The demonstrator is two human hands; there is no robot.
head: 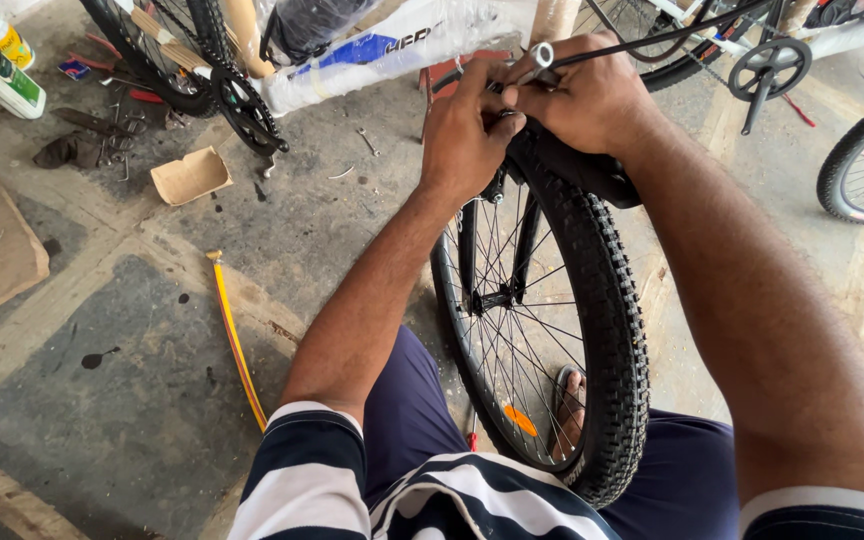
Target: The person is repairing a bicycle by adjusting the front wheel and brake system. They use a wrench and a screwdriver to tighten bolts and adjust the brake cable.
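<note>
Above the bike wheel (562,330), our left hand (464,140) & right hand (587,100) pinch a metal tool (535,62) tight so it stays put.

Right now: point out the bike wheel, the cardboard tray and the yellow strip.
bike wheel (607,300), head view, on the knobby tyre tread.
cardboard tray (190,176), head view, on its open inside.
yellow strip (236,342), head view, mid-length on the floor.
</note>
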